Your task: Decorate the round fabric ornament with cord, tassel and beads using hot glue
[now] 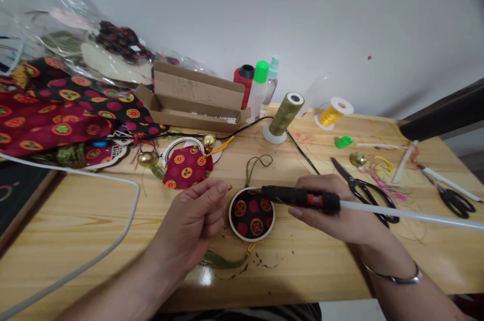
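Observation:
My right hand (336,210) is wrapped round a black hot glue gun (302,198), a long white glue stick (416,215) running out of its back. The nozzle tip is over the upper right edge of a round ornament (250,215), dark patterned fabric in a pale ring, lying flat on the table. A green cord loop (254,166) extends from its top and a green tassel (223,259) from its bottom. Left of the ornament, my left hand (202,210) pinches a tiny brownish thing at thumb and forefinger, too small to name.
Red patterned fabric (185,167), brass bells (146,158) and an open cardboard box (196,114) lie behind my left hand. A green thread spool (283,117) and yellow spool (333,113) stand at the back. Black scissors (363,190) lie by my right hand. A white cable (128,210) curves at left.

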A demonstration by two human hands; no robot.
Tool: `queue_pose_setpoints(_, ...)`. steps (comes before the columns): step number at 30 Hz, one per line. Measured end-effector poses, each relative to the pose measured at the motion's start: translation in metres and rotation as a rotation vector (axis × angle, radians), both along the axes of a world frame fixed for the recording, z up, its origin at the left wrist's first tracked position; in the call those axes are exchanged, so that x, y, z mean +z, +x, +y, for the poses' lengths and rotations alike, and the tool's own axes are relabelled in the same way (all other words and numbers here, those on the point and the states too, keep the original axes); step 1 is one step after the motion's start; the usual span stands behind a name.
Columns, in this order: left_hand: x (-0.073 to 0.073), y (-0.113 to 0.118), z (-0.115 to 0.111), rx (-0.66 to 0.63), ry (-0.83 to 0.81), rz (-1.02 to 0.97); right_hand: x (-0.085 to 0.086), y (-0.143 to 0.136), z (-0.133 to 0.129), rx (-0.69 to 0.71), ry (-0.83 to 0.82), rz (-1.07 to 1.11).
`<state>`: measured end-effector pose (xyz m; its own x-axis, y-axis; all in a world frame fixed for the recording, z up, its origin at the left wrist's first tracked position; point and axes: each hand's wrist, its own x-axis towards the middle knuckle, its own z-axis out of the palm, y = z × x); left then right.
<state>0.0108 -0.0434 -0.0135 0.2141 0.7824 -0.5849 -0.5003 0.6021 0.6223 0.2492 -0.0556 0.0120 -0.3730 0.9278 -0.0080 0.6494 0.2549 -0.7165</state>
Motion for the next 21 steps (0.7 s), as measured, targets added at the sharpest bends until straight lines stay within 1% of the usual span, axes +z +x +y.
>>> queue_pose_setpoints(10,0.0007,0.0002,-0.0011,-0.030,0.014,-0.008,-0.0051,-0.0006,0.0007,0.006,-0.004,-0.003)
queue_pose_setpoints(21,-0.0009,0.0001,-0.0008,-0.018,0.003,-0.032,-0.0089,0.0003,0.0001,0.013,0.016,-0.025)
